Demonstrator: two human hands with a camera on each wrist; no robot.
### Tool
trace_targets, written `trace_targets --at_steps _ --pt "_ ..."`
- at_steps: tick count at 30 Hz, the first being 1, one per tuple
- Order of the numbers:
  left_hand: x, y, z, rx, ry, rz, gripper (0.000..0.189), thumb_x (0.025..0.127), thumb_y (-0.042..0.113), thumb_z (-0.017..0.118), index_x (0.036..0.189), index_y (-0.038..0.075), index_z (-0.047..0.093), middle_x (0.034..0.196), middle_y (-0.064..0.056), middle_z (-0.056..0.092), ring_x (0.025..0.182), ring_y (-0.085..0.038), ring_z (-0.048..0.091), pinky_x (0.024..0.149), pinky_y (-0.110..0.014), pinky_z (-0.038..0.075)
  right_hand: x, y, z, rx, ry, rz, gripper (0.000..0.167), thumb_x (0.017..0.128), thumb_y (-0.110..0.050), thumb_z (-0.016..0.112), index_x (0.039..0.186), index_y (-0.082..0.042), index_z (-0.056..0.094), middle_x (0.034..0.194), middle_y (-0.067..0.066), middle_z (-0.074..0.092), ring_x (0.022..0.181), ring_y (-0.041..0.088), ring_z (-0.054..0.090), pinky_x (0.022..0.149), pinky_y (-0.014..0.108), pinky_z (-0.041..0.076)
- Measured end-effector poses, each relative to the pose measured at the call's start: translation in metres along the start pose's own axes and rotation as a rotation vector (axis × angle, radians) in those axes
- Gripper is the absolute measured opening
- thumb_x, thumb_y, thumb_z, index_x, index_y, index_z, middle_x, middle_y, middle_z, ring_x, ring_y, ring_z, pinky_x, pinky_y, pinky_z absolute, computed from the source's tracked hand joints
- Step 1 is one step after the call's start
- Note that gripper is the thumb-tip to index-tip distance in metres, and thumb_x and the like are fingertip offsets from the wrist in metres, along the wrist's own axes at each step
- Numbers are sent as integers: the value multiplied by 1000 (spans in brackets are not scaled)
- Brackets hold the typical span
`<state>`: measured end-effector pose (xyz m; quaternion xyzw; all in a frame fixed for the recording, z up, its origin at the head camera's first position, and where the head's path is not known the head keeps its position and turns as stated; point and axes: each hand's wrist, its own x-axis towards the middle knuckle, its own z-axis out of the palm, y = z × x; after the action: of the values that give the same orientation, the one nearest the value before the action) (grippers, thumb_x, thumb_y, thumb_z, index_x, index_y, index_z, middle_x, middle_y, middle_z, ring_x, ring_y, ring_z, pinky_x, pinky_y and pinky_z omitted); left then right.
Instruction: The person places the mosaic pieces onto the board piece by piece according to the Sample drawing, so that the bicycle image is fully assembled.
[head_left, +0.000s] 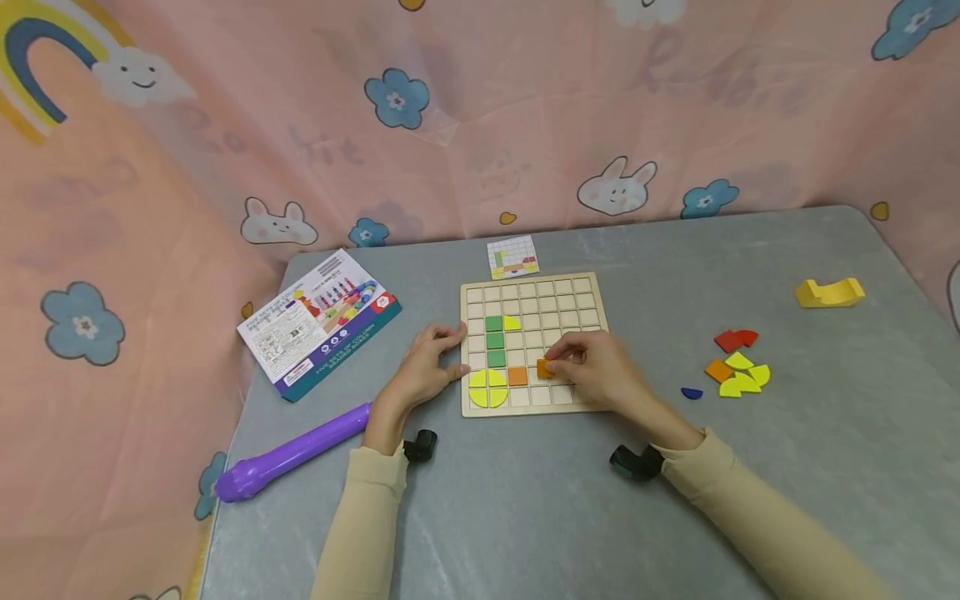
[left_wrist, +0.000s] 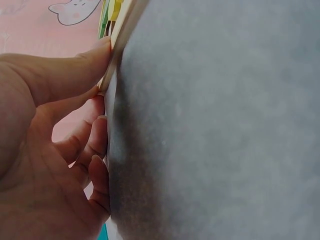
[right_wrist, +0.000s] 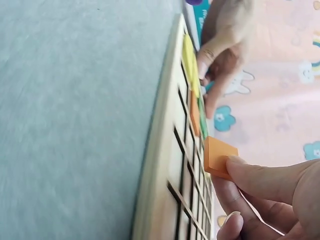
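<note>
In the head view, a wooden grid board point(head_left: 532, 340) lies flat on the grey table. My right hand point(head_left: 607, 371) pinches an orange square tile point(right_wrist: 220, 156) between thumb and fingers, over the board's lower middle cells. At the board's left edge, my left hand point(head_left: 422, 367) rests with thumb and fingertips spread against the rim. Set in the grid are several green squares point(head_left: 495, 341), a yellow quarter piece point(head_left: 511, 323), an orange square point(head_left: 517, 377) and a yellow circle point(head_left: 478, 397) of quarter pieces at the lower left.
Right of the board lie loose pieces: red point(head_left: 727, 341), yellow point(head_left: 760, 374), orange point(head_left: 718, 371) and a dark blue half-round point(head_left: 692, 393). A yellow curved block point(head_left: 828, 293) sits farther right. Behind the board is a pattern card point(head_left: 513, 257). A box point(head_left: 318, 325) and purple tube point(head_left: 300, 450) lie left.
</note>
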<state>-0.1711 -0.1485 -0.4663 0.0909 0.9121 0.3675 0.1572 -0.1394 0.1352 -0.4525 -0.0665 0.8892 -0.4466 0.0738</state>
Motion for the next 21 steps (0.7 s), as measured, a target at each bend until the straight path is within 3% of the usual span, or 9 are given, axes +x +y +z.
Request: trace_targets --at_steps 6,13,21 --pt "0 0 -1 22 0 18 66 98 14 76 158 13 48 147 -14 51 139 -34 42 118 -56 33 6 1 12 -2 -34 9 5 93 -11 81 93 -7 80 85 5 76 73 15 61 68 28 47" --pt "1 0 -1 13 -3 2 67 98 15 77 159 15 47 148 -13 50 140 -33 41 120 -55 31 7 4 16 -125 -4 -74 9 89 -10 84 97 -8 80 96 8 68 90 25 56 81 38 41" --pt "0 0 -1 -5 -5 -5 68 98 14 76 159 14 46 148 -13 50 139 -34 41 118 -55 33 3 12 9 -132 17 -67 17 89 -7 83 102 -3 74 97 11 65 91 27 55 82 38 42"
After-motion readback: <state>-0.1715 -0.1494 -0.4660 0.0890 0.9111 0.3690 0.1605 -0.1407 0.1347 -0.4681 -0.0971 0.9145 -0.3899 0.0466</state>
